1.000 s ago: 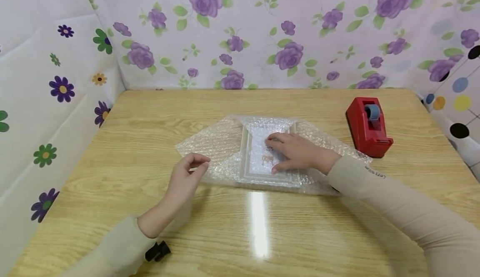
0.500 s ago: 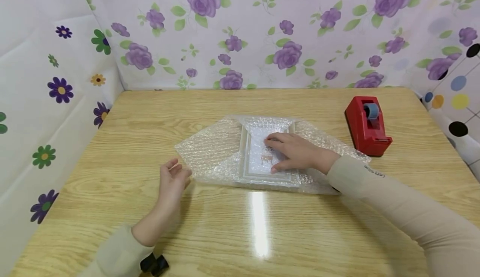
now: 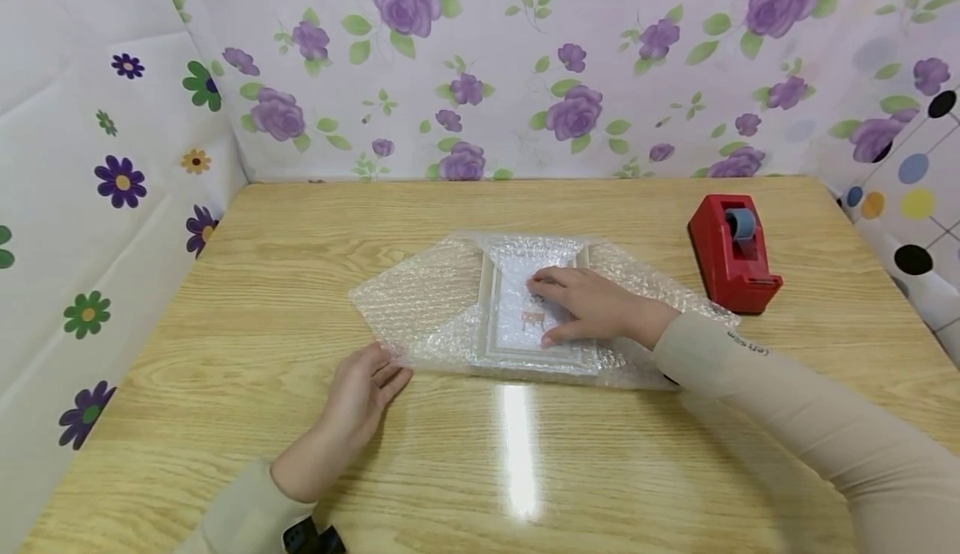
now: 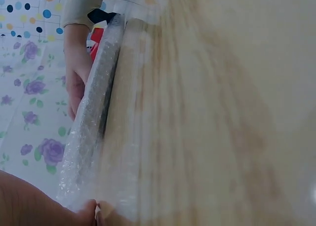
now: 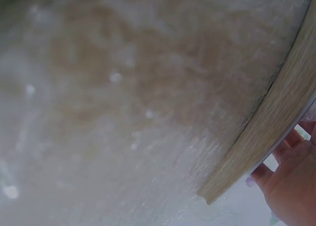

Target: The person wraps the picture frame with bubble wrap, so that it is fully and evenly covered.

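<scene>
One hand, the right hand, rests on the picture frame, thumb spread apart from fingers that lie lightly bent on top, clamped on nothing; a small brown drawing shows between its thumb and fingertips. Under the frame and partly folded over its far end lies bubble wrap, stretching out to the left and right of these fingers; the left hand pinches the wrap's near left edge, thumb and finger together, so the frame lies to the right of the left fingertips and directly under the right ones. Beyond the right fingers and off to their right stands a red tape dispenser, a blue roll of tape in its top, near the wrap's right corner; nearer the person than the left fingers, a black object sits at the left cuff; bare wooden table spreads on the near side of both hands; flowered cloth hangs well beyond all the fingers.
</scene>
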Motion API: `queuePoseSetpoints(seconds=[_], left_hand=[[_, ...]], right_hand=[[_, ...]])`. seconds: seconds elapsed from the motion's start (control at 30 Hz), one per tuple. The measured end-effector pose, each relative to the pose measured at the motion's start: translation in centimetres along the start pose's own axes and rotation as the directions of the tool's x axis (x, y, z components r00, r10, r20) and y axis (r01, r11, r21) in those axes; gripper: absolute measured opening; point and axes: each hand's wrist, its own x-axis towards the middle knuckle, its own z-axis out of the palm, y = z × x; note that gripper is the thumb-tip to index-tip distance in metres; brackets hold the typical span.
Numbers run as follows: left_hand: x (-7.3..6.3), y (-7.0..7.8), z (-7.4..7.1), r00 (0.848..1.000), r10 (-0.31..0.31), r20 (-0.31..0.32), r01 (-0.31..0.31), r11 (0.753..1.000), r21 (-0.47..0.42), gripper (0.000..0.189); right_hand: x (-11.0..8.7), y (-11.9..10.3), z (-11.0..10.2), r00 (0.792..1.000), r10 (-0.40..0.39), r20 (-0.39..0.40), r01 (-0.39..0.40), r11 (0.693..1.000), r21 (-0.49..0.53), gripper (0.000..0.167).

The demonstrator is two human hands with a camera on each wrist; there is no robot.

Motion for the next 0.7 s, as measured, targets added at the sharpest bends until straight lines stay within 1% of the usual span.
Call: queuePoseSetpoints(seconds=[0.07,0.13,0.23,0.3,0.4,0.57,0.7], left_hand=[[0.1,-0.1,0.1,1.000,-0.014,0.002,0.014,1.000,-0.014,0.052],[0.1,-0.2,0.2,1.000,-0.016,0.006,0.016,1.000,-0.015,0.051],[0.1,-0.3,0.5,1.000,-0.001,-0.015,0.001,1.000,-0.020,0.047],[0.1,-0.3,0.8,1.000,0.010,-0.024,-0.010,1.000,-0.024,0.042],[-0.2,-0.3,1.3,0.999,0.032,-0.023,-0.033,0.999,-0.031,0.036],[-0.4,-0.2,1.8,0.997,0.073,0.001,-0.073,0.997,-0.029,0.039],[-0.4,-0.4,1.9,0.997,0.078,-0.002,-0.078,0.996,-0.041,0.044]], right_hand=[[0.0,0.0,0.1,1.000,0.000,0.004,0.000,1.000,-0.001,0.084],[0.0,0.1,0.1,1.000,-0.002,0.004,0.002,1.000,-0.003,0.085],[0.0,0.1,0.0,1.000,-0.006,0.001,0.006,1.000,-0.008,0.084],[0.0,0.1,0.0,1.000,-0.007,0.001,0.007,1.000,-0.006,0.084],[0.0,0.1,0.0,1.000,-0.009,0.008,0.009,1.000,-0.006,0.084],[0.1,0.1,0.1,1.000,-0.014,0.009,0.014,1.000,-0.018,0.085],[0.0,0.1,0.1,1.000,-0.017,0.008,0.017,1.000,-0.017,0.084]])
